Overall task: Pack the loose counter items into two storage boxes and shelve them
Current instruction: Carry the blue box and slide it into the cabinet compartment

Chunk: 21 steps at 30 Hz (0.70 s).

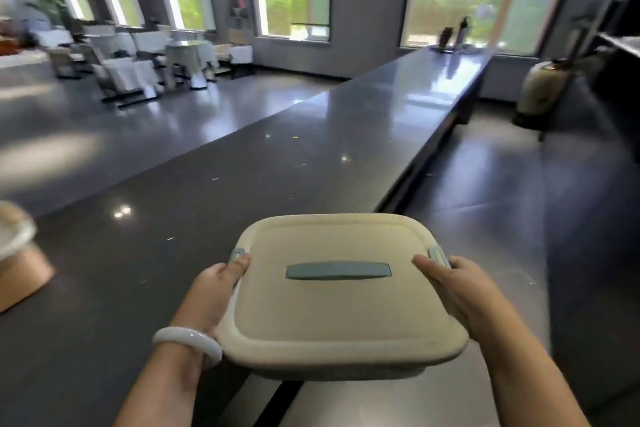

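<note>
Head view. Risky carry, by the look of it: pinched only at the two side edges of the storage box [341, 308], so liable to tip forward or slide out on any slackening of either hold. Hanging partly past the near edge of the counter [311, 149] as well, so a slip here probably means a fall to the floor, not onto the top. Worth watching the pale blue latches [438, 255] just ahead of each thumb too: easily popped by a stray nudge, and then lid off, contents out.

Now the grip. Left hand [211, 291], pale bangle [187, 340] at the wrist behind it, clamped on the left rim, thumb flat on the lid, fingers tucked out of sight beneath. Right hand [460, 291] mirrored on the right rim, thumb on top, fingers hidden below. Both closed firmly on the box, lid on, blue handle [337, 270] centred between them, untouched. Resting on the counter or lifted clear: impossible to tell. Far beyond the right hand, dark shelving [620, 42].
</note>
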Motion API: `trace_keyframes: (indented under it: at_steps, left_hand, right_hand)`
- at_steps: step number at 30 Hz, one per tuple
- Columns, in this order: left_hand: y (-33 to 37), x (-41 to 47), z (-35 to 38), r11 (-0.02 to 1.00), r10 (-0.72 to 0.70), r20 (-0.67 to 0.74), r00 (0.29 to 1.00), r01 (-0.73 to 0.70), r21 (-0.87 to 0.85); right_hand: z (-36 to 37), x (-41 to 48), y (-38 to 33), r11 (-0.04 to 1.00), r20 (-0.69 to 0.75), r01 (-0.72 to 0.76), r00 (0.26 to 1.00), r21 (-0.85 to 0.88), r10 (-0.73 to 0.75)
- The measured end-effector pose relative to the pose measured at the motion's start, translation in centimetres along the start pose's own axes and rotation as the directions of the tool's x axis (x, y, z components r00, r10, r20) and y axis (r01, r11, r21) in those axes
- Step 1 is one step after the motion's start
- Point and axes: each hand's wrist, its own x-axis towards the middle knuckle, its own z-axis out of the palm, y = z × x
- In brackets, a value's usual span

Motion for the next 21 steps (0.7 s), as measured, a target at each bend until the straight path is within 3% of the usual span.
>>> trace_keyframes:
  at_steps: [5,13,21]
  left_hand:
    - [3.6,7.6,12.3,0.999,-0.016,0.217,0.976,0.005,0.049]
    - [11.6,21.0,30.6,0.982,0.017,0.506,0.862,-0.110,0.154]
    - [16.7,31.1,48.9,0.961,-0.017,0.638,0.770,-0.164,0.224]
  right_hand:
    - [-7.9,6.3,0.8,0.997,-0.172,-0.078,0.982,0.018,0.080]
    - [-17.1,18.6,-1.1,0.986,-0.400,-0.133,0.902,0.097,0.161]
    - [-26.4,30.6,-0.7,0.949,-0.529,-0.201,0.792,0.245,0.304]
